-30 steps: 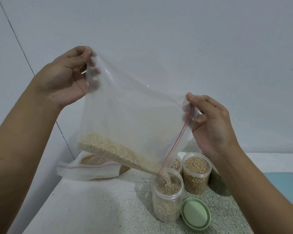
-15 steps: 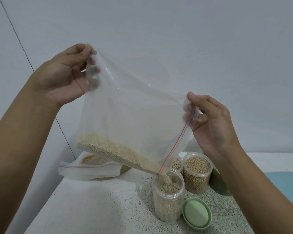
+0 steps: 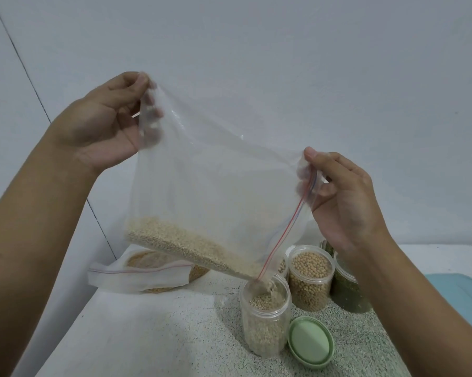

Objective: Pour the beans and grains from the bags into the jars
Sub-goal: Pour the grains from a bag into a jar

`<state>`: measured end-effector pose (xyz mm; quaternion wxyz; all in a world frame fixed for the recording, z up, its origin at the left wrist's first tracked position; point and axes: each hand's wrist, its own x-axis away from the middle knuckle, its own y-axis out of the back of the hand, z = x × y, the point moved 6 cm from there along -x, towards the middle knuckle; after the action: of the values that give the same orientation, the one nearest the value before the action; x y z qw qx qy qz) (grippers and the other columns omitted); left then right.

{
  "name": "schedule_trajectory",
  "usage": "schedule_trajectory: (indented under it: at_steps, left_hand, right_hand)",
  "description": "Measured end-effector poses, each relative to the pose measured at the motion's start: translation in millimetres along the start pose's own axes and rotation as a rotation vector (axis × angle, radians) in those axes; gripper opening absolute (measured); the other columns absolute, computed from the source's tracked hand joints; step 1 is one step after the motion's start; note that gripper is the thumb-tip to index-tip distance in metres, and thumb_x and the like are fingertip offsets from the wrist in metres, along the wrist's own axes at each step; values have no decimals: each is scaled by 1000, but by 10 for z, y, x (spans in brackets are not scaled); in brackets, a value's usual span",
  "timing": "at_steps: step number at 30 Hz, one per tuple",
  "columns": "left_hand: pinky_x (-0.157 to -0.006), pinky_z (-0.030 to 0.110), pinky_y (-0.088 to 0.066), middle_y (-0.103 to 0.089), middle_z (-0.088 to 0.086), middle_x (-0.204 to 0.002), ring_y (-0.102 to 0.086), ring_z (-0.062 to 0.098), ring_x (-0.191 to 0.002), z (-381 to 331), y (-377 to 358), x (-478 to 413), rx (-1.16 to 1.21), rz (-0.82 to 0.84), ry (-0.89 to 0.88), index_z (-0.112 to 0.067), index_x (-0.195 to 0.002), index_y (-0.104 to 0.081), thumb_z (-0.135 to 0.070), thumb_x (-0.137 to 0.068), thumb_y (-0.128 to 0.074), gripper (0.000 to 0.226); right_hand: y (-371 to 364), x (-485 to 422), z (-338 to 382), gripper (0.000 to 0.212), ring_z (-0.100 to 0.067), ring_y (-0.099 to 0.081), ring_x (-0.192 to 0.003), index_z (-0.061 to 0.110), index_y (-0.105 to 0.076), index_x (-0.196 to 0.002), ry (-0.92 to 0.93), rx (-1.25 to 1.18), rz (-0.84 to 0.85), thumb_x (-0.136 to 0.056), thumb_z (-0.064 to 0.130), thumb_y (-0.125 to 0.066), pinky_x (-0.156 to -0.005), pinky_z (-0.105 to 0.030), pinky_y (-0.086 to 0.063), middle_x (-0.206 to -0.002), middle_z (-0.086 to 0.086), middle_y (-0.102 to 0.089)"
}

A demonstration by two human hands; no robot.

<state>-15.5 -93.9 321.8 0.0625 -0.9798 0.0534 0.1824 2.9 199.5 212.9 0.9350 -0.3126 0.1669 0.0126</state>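
Grain (image 3: 191,244) pours from bag (image 3: 215,170) into jar (image 3: 264,319).

Wall (image 3: 297,55): plain, matt, pale grey-blue.
Seam (image 3: 26,73): thin dark line, run diagonally down the wall at left.
Desk (image 3: 153,338): speckled grey-white top, set against the wall.
Blue surface (image 3: 465,293): seen at right edge.
Light: soft, diffuse.

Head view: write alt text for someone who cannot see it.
A left hand and right hand tilt a clear zip bag, pouring grain into an open jar. A green lid lies beside it, a bean jar behind.
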Motion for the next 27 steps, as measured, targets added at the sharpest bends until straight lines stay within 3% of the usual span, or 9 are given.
schedule_trajectory:
  at_steps: [27]
  left_hand:
    - [-76,27,-47,-62,-11,-81,-65,9,-78,-36,-61,56,-3,20,10,-27,-80,-70,-26,-98,-61,20]
  right_hand:
    - [29,103,36,15,-9,-61,-68,10,-61,-82,-5,-3,-22,-80,15,-76,-63,-21,-48,-82,0,-65]
